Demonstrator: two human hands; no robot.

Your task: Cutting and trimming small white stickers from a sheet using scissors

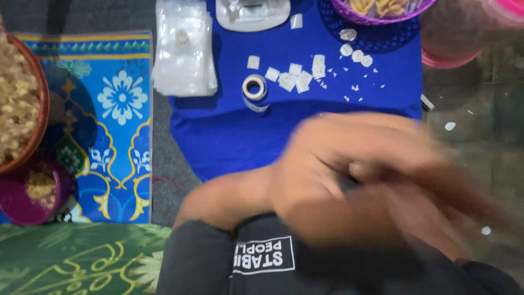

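Honestly too blurred to tell whether the left hand (pixel 327 164) and right hand (pixel 431 191), pressed together over the blue cloth (pixel 229 136), grip anything, though nearby tape roll (pixel 255 87) and paper labels (pixel 295 76) look light, flimsy, edge-pinchable.

Both hands are smeared by motion: we see the left hand (pixel 322 164) and right hand (pixel 426 202) overlapping, fingers indistinct. A dark sliver (pixel 349 184) shows between them; we cannot tell what it is. The white device (pixel 252 12) and purple basket (pixel 382 10) are cut by the top edge. The brown bowl (pixel 22 104) runs off left. Small white pieces (pixel 297 76) are too small to identify.
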